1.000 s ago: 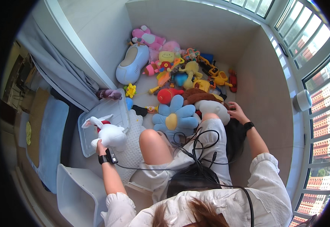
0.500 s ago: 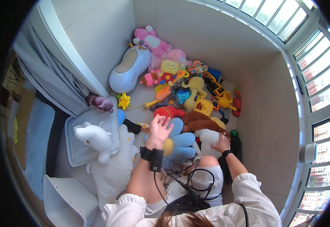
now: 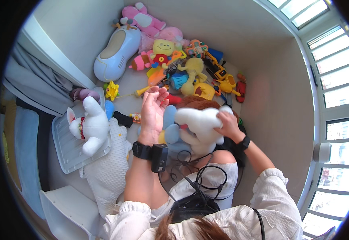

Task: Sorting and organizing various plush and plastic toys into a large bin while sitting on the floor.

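My right hand [image 3: 227, 127] is closed on the end of a white plush toy [image 3: 200, 122], which hangs tilted and slightly blurred above my lap. My left hand [image 3: 152, 114] is raised with the palm up, its fingers loosely bent and apart, holding nothing. Beneath and beside it lies a blue plush flower [image 3: 172, 134] with a yellow middle, partly covered by the white toy. A brown furry plush [image 3: 198, 103] and a red soft toy [image 3: 173, 99] lie just beyond. On the left, a white plush rabbit [image 3: 94, 130] with a red collar rests on a clear plastic lid [image 3: 62, 148].
A white bumpy cushion [image 3: 102, 172] and a white bin [image 3: 62, 208] are at my left. Farther off lie a yellow smiling plush [image 3: 163, 48], a toy excavator [image 3: 224, 80], a pink plush [image 3: 144, 20] and a pale blue ride-on toy [image 3: 116, 54]. Black cables [image 3: 198, 176] loop over my lap.
My right hand has lifted the white plush toy up and to the left, over the blue flower. The rabbit by the lid has turned over, showing its collar. The whole view has shifted.
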A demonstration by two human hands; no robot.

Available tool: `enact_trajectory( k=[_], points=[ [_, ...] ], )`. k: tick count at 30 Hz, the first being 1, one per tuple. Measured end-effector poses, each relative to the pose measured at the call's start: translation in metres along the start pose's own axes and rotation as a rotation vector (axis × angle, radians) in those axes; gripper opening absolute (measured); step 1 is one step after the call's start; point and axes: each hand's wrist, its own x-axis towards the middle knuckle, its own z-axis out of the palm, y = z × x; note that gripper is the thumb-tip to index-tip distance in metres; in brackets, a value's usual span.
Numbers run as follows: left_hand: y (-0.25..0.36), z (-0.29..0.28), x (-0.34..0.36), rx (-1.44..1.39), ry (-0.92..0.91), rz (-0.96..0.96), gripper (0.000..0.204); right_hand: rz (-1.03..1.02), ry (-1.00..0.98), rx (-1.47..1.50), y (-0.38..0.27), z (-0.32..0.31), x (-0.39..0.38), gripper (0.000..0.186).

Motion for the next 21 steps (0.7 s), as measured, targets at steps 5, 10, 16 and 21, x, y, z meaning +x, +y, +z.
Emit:
enact_trajectory(
  k=[5,10,16,21],
  points=[
    [-0.012,0.024,-0.001,0.889,-0.164,0.607,0.021,-0.26,0.223,0.109,-0.04,-0.051,0.094,0.055],
    [-0.015,0.018,0.001,1.591,-0.141,0.535,0.028,0.224,-0.17,0.79,0.041,-0.047,0.03,0.064],
    [-0.026,0.01,-0.007,1.684,-0.331,0.614,0.029,1.188,-0.169,0.861,0.116,0.093,-0.216,0.017],
    [-0.033,-0.008,-0.005,1.443,-0.458,0.434,0.03,1.55,-0.16,1.454,0.126,0.211,-0.308,0.032]
  ],
)
